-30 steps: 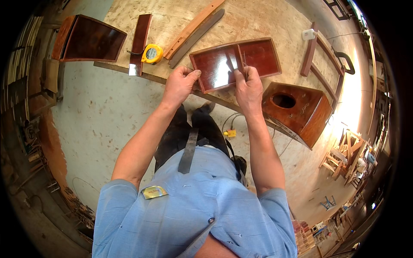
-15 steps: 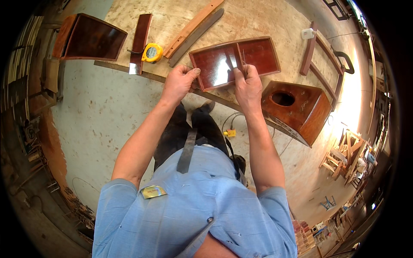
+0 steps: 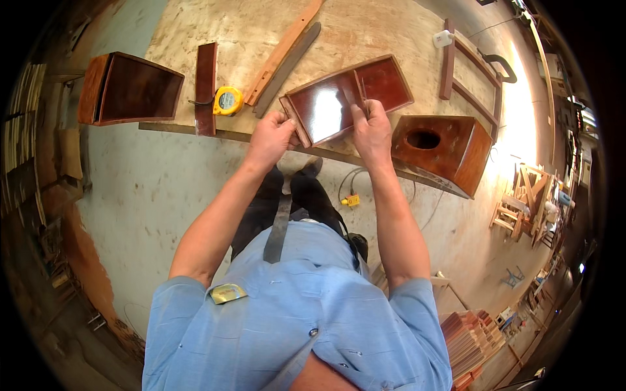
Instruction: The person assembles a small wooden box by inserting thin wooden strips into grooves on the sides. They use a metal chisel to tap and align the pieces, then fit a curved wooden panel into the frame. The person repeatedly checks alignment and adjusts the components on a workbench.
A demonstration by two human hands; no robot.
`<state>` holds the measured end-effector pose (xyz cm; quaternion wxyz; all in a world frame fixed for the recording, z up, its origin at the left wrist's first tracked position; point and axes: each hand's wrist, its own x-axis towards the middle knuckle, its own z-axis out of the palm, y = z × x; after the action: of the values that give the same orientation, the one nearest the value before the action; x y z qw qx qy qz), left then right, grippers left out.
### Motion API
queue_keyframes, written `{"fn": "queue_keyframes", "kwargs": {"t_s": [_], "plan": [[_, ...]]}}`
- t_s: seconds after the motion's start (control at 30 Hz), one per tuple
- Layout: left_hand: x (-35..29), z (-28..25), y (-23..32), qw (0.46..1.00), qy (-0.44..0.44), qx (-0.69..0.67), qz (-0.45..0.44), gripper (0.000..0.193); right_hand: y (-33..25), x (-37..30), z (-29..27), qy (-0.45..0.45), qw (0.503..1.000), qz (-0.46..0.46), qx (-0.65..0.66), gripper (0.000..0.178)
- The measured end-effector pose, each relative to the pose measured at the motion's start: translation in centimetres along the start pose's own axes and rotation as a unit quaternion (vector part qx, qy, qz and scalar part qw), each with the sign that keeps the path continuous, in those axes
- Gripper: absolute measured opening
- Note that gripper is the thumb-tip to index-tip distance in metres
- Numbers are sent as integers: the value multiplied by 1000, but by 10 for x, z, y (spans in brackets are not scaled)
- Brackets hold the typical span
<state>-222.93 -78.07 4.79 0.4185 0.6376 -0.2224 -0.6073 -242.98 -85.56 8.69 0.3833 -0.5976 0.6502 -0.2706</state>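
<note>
A shallow, glossy red-brown wooden tray [image 3: 329,111] with a crosswise divider [image 3: 359,83] is held at an angle over the near edge of the workbench. My left hand [image 3: 272,138] is closed round its left end, thumb on top. At the divider, my right hand [image 3: 372,133] has thumb and fingers pinched together around something thin that I cannot make out. Just right of that hand lies a varnished wooden box [image 3: 443,148] with an oval hole. A yellow tape measure [image 3: 228,101] rests left of the tray, against a dark red board [image 3: 206,85].
Two long wooden strips, one light [image 3: 283,49] and one grey-brown [image 3: 287,68], lie behind the tray. A tapered box [image 3: 140,88] sits at the bench's left end. Far right are a wooden frame [image 3: 473,102] and a white bottle [image 3: 442,39]. A yellow socket box [image 3: 351,200] is on the floor.
The tray has turned slightly counterclockwise, its left end now nearer me and its side edge showing more. Both hands keep their places on it. The whole view has shifted a little.
</note>
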Motion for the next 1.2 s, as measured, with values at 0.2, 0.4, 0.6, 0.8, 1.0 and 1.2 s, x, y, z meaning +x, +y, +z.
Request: {"fn": "queue_keyframes", "kwargs": {"t_s": [0.2,0.4,0.6,0.8,1.0,1.2], "plan": [[2,-24,-12,999,-25,13,-23,20,-24,-18,-2,24,996,66,49,22],[14,-35,-33,992,-9,124,-10,21,-6,-63,-11,-5,988,101,119,19],[41,-39,-41,954,-8,297,51,25,-37,-108,-15,-10,925,237,295,25],[35,-38,-25,907,20,414,80,35,-47,-130,-25,-28,906,234,351,22],[-8,-34,3,957,-44,280,62,31,-45,-135,-44,-65,850,214,478,16],[-108,48,98,957,-258,102,85,28,-61,-142,-75,-38,909,159,384,10]]}}
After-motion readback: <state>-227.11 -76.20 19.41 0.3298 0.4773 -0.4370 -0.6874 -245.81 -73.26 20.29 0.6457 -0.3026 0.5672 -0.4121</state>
